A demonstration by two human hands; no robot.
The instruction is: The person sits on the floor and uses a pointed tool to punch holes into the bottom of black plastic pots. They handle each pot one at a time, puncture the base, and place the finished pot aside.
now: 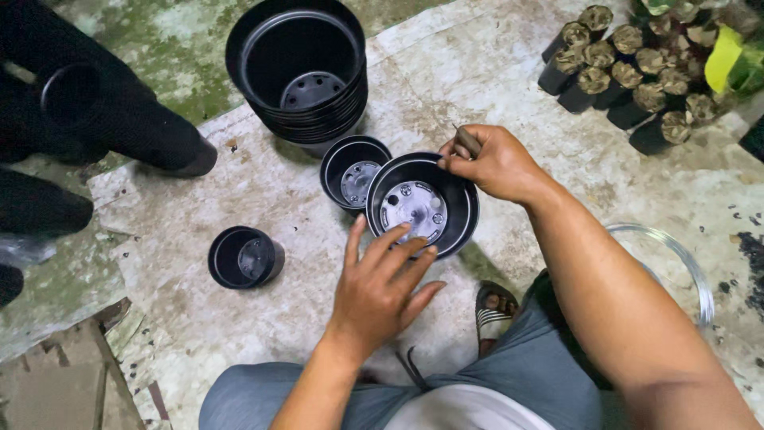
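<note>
A round black plastic pot [422, 204] stands upright on the ground, its pale perforated bottom showing inside.

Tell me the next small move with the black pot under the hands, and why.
Probably bring the thin wire end in the right hand down toward a hole in the pot's base. The right hand pinches something thin at the rim, the left hand steadies the near edge with its fingers over the opening, and the pale bottom disc with its holes lies open to view.

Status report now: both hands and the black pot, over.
Left hand open, fingers over black pot rim. Right hand pinching thin tool at far rim. Smaller pot touching alongside; pot stack behind.
</note>
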